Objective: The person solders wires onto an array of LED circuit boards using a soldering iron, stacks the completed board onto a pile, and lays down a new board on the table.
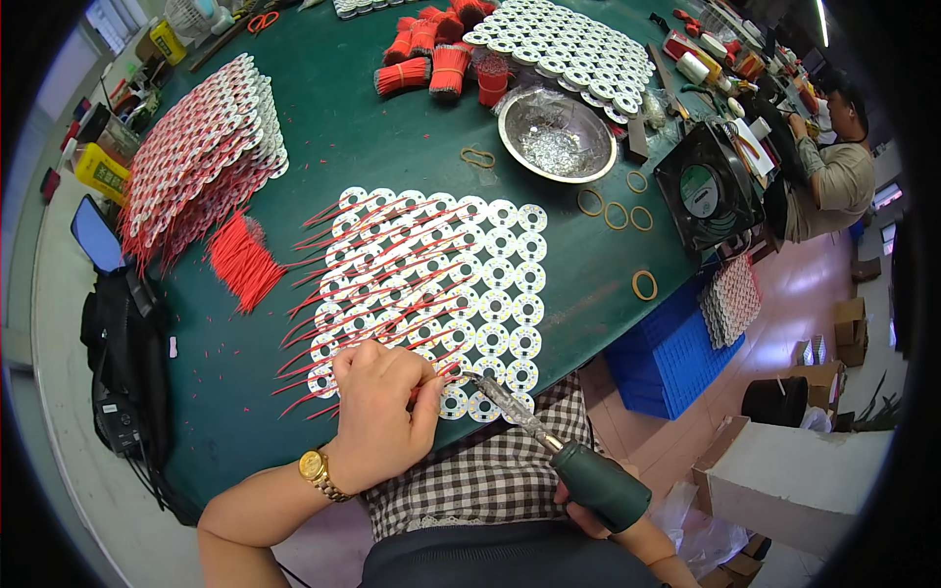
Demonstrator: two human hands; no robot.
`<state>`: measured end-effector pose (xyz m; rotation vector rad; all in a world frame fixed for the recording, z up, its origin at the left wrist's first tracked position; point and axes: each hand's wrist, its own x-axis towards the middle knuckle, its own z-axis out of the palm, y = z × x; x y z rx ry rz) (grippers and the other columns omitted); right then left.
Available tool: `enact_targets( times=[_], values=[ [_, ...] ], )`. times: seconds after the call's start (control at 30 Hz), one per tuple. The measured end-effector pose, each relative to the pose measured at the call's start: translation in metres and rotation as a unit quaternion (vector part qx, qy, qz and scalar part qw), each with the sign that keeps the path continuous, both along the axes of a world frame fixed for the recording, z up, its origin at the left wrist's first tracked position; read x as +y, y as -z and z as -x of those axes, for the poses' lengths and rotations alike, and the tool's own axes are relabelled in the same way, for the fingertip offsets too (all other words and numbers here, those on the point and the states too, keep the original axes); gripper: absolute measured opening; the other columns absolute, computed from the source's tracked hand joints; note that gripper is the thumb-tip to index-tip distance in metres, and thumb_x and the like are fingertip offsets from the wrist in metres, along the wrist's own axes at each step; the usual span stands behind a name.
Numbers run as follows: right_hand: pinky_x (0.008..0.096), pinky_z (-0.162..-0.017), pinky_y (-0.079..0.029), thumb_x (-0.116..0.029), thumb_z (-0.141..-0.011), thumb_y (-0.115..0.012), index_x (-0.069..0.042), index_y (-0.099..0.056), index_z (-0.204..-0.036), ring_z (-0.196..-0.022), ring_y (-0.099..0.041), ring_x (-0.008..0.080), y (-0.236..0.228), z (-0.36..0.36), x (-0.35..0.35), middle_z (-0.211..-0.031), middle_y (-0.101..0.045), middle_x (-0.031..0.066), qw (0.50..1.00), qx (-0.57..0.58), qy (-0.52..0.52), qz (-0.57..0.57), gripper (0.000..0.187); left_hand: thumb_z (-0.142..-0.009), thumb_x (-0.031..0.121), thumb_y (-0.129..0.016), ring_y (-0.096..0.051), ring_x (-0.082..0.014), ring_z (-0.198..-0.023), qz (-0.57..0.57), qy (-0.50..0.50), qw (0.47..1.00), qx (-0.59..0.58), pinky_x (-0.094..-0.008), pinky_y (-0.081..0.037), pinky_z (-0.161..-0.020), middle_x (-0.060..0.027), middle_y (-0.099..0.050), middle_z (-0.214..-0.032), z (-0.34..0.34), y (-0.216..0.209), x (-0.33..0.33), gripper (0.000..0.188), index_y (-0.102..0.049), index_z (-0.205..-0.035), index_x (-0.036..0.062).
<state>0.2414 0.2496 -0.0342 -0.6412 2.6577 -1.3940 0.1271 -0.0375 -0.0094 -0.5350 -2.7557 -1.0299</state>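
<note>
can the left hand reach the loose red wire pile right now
Probably yes: the loose red wire pile lies uncovered on the green table, with nothing tall between it and the left hand, which is at the white ring-shaped boards.

The head fisheye looks down from close above the green table [588,267].

- Bright, mostly even light on the table [608,279]
- 1 glowing lamp [821,22], upper right
- White glare on the floor [799,289]
- Black corners, edges bent by fisheye
</note>
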Motion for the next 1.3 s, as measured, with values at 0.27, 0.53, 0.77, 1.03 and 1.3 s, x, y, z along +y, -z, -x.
enact_targets(
  times=[0.27, 0.53, 0.77, 1.03, 1.3],
  values=[
    [0.0298, -0.061, -0.049, -0.036, -0.081, -0.069, -0.007, -0.067, -0.085, -0.064, -0.063, 0.0181, -0.011, 0.000, -0.007, -0.068, -0.064, 0.0022, 0.991, -0.113, 0.065, 0.028, 0.029, -0.076, 0.006, -0.068, -0.047, -0.0231, -0.076, 0.015, -0.009, 1.000, 0.015, -0.0382, -0.031, -0.080, -0.0029, -0.053, -0.073, 0.001, 0.003, 0.003, 0.010, -0.059, -0.077, 0.0095],
    [0.0301, -0.059, -0.051, -0.026, -0.079, -0.070, -0.006, -0.065, -0.087, -0.063, -0.064, 0.0189, 0.002, -0.004, 0.000, -0.068, -0.064, 0.0036, 0.997, -0.065, 0.047, 0.010, 0.022, -0.077, 0.006, -0.069, -0.046, -0.0222, -0.075, 0.016, -0.014, 1.000, 0.023, -0.0382, -0.031, -0.078, -0.0017, -0.053, -0.072, 0.000, 0.003, 0.004, 0.011, -0.058, -0.077, 0.0095],
    [0.0324, -0.054, -0.050, -0.030, -0.063, -0.077, -0.009, -0.069, -0.095, -0.062, -0.064, 0.0219, -0.011, -0.006, -0.002, -0.078, -0.064, 0.0029, 0.997, -0.014, 0.052, -0.050, 0.039, -0.077, 0.006, -0.069, -0.046, -0.0221, -0.076, 0.010, -0.009, 0.999, 0.034, -0.0381, -0.031, -0.078, -0.0017, -0.053, -0.073, 0.000, 0.005, 0.002, 0.011, -0.058, -0.077, 0.0097],
    [0.0368, -0.055, -0.050, -0.030, -0.058, -0.076, -0.015, -0.070, -0.094, -0.063, -0.063, 0.0249, 0.000, -0.015, 0.005, -0.079, -0.065, 0.0030, 0.985, -0.145, 0.063, -0.064, 0.040, -0.075, 0.006, -0.069, -0.047, -0.0247, -0.079, -0.019, 0.011, 0.996, 0.082, -0.0384, -0.031, -0.078, -0.0034, -0.053, -0.076, -0.002, -0.008, -0.005, 0.012, -0.059, -0.078, 0.0108],
    [0.0265, -0.055, -0.049, -0.014, -0.077, -0.063, -0.002, -0.067, -0.098, -0.059, -0.060, 0.0143, -0.013, -0.015, -0.014, -0.068, -0.064, 0.0056, 0.996, -0.075, 0.050, 0.019, 0.024, -0.076, 0.007, -0.066, -0.046, -0.0280, -0.091, 0.058, 0.013, 0.998, 0.006, -0.0437, -0.030, -0.088, -0.0062, -0.052, -0.084, -0.014, -0.005, -0.001, 0.010, -0.057, -0.080, 0.0090]
  ],
)
